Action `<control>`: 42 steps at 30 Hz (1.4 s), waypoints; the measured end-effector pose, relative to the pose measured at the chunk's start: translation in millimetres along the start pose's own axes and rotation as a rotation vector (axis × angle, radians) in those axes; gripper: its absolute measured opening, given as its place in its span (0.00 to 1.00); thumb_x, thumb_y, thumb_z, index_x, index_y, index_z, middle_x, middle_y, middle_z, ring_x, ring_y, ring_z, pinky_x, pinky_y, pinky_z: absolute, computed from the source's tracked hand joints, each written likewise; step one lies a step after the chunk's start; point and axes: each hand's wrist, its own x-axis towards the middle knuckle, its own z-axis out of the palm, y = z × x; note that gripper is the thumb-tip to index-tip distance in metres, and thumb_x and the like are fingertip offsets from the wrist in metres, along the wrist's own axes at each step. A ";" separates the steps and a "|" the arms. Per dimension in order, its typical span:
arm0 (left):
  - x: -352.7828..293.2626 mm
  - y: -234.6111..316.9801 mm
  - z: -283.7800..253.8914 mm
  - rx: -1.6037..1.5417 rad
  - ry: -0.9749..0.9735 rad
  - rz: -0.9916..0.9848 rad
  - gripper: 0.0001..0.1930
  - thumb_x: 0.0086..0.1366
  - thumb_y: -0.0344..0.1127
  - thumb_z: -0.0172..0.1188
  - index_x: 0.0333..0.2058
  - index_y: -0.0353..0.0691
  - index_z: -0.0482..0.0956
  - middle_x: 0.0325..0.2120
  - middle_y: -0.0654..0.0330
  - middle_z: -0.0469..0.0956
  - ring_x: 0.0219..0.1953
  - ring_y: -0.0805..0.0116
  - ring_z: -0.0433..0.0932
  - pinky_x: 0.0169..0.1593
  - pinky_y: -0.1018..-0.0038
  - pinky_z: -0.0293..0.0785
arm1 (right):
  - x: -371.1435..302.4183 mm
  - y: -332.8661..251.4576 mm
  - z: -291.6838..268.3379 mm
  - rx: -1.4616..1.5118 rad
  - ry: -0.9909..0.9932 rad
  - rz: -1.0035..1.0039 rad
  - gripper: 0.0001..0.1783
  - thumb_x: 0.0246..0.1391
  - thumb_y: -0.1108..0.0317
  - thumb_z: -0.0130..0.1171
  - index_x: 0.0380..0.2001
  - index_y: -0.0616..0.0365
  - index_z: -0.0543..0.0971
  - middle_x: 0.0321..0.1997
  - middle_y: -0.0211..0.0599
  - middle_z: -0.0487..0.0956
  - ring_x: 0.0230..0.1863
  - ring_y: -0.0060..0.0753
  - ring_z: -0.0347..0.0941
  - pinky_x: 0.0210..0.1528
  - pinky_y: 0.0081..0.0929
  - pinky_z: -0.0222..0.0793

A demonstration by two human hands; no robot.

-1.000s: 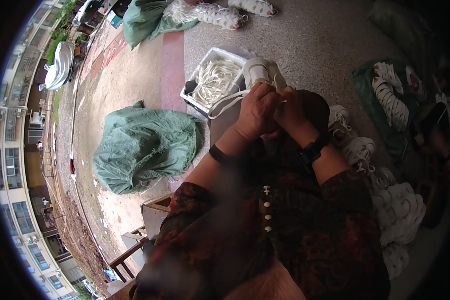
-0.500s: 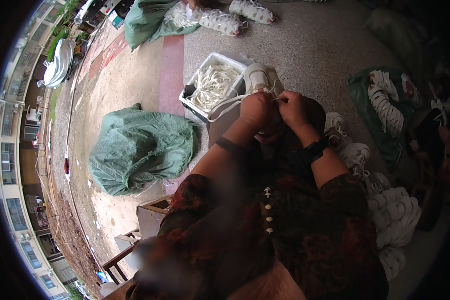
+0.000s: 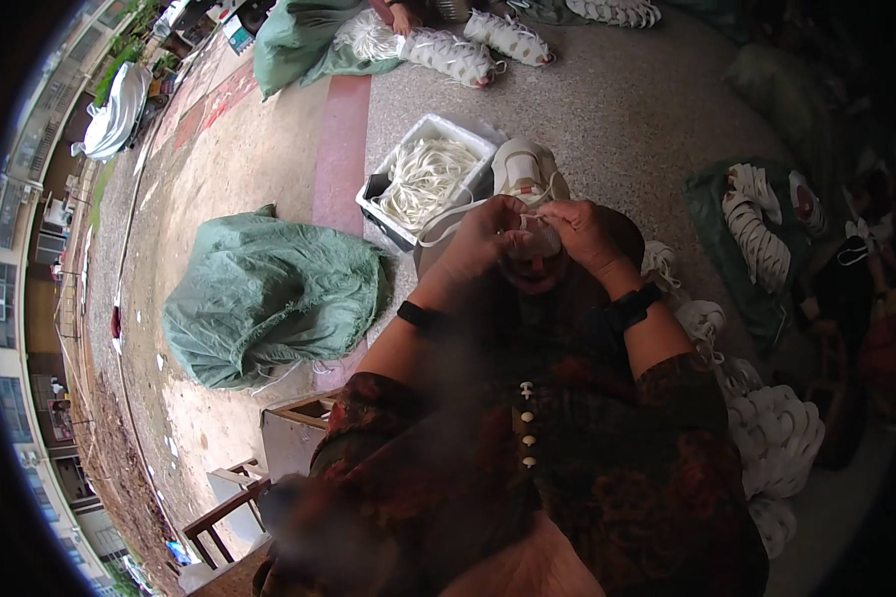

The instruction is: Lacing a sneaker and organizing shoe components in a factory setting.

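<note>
Left hand [image 3: 483, 237] curled, hold unclear; right hand [image 3: 582, 231] pinched narrow on lace [image 3: 534, 215], close beside left. Shoe [image 3: 524, 171] under hands, toe beyond. Box [image 3: 468, 135] beyond left hand, sack [image 3: 274, 298] farther left.

Laces [image 3: 426, 187] look like matt woven cloth. Green sack [image 3: 269, 298]: creased woven plastic, dull. Floor [image 3: 607, 109]: stone-like, grainy, matt.

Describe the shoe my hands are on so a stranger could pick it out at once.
Start at the big green sack at left, then go up and right to the white-rimmed box heaped with pale laces. Just right of that box, a cream shoe points away from you. Unlike the white bundles farther off, it has your left hand and right hand on it.
</note>
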 end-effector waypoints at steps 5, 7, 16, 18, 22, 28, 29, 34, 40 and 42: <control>-1.0 4.4 -4.6 -0.216 0.019 0.123 0.09 0.58 0.25 0.55 0.39 0.34 0.75 0.33 0.61 0.77 0.39 0.73 0.75 0.46 0.76 0.71 | -2.7 11.2 8.1 0.376 0.169 0.322 0.06 0.55 0.74 0.52 0.25 0.60 0.74 0.17 0.27 0.73 0.20 0.18 0.68 0.23 0.18 0.64; 0.3 5.5 -8.5 -0.052 0.008 0.053 0.08 0.59 0.25 0.54 0.39 0.33 0.75 0.34 0.60 0.78 0.40 0.72 0.76 0.46 0.76 0.72 | -1.8 13.5 10.1 0.439 0.203 0.359 0.07 0.56 0.73 0.52 0.24 0.59 0.73 0.17 0.24 0.71 0.18 0.13 0.64 0.21 0.15 0.60; 14.8 10.7 14.7 0.917 0.229 0.193 0.10 0.53 0.29 0.56 0.36 0.43 0.78 0.24 0.57 0.75 0.29 0.55 0.76 0.33 0.69 0.74 | -5.0 20.3 2.4 0.730 0.248 0.436 0.06 0.57 0.72 0.51 0.26 0.58 0.72 0.17 0.26 0.71 0.16 0.12 0.61 0.17 0.12 0.55; 12.6 4.5 18.2 0.891 0.289 0.130 0.09 0.53 0.30 0.57 0.35 0.44 0.77 0.23 0.58 0.74 0.28 0.58 0.76 0.31 0.69 0.74 | -4.8 17.7 1.9 0.788 0.239 0.469 0.06 0.56 0.72 0.52 0.26 0.58 0.72 0.17 0.26 0.71 0.16 0.12 0.61 0.18 0.12 0.56; 19.5 -28.0 6.9 1.348 0.172 0.297 0.02 0.53 0.36 0.57 0.27 0.49 0.76 0.21 0.63 0.72 0.25 0.64 0.76 0.27 0.71 0.72 | -3.9 19.3 4.4 0.784 0.233 0.471 0.05 0.55 0.72 0.53 0.26 0.58 0.72 0.17 0.27 0.72 0.16 0.13 0.61 0.19 0.13 0.57; 9.0 -7.0 14.3 1.107 0.286 0.311 0.06 0.53 0.37 0.57 0.20 0.47 0.75 0.19 0.62 0.75 0.25 0.60 0.76 0.28 0.67 0.72 | -4.3 19.1 6.9 0.830 0.251 0.468 0.04 0.54 0.74 0.53 0.26 0.59 0.72 0.17 0.28 0.72 0.16 0.14 0.61 0.19 0.14 0.57; 7.9 -5.8 14.9 1.105 0.286 0.307 0.06 0.53 0.37 0.57 0.20 0.47 0.75 0.19 0.62 0.75 0.25 0.60 0.76 0.28 0.67 0.72 | -4.9 18.7 8.2 0.853 0.237 0.485 0.04 0.54 0.74 0.53 0.26 0.59 0.72 0.17 0.28 0.72 0.16 0.14 0.61 0.18 0.14 0.57; 12.1 0.5 22.4 1.296 0.230 0.098 0.05 0.52 0.38 0.57 0.21 0.47 0.78 0.18 0.58 0.76 0.23 0.57 0.77 0.27 0.64 0.73 | -1.9 24.6 4.6 0.844 0.218 0.483 0.04 0.54 0.73 0.53 0.27 0.60 0.72 0.17 0.29 0.72 0.16 0.14 0.61 0.17 0.15 0.57; 14.6 2.2 27.5 1.263 0.213 0.059 0.09 0.50 0.42 0.58 0.20 0.44 0.79 0.18 0.54 0.77 0.24 0.55 0.79 0.28 0.63 0.74 | -3.7 28.5 0.9 0.832 0.185 0.481 0.04 0.53 0.72 0.56 0.29 0.60 0.74 0.19 0.29 0.74 0.19 0.15 0.63 0.23 0.12 0.59; 14.3 0.9 27.6 1.268 0.205 0.032 0.09 0.51 0.42 0.58 0.20 0.44 0.80 0.18 0.55 0.78 0.24 0.55 0.79 0.28 0.63 0.74 | -3.5 26.2 1.9 0.834 0.187 0.488 0.04 0.54 0.72 0.56 0.28 0.60 0.73 0.18 0.29 0.74 0.18 0.14 0.63 0.22 0.13 0.58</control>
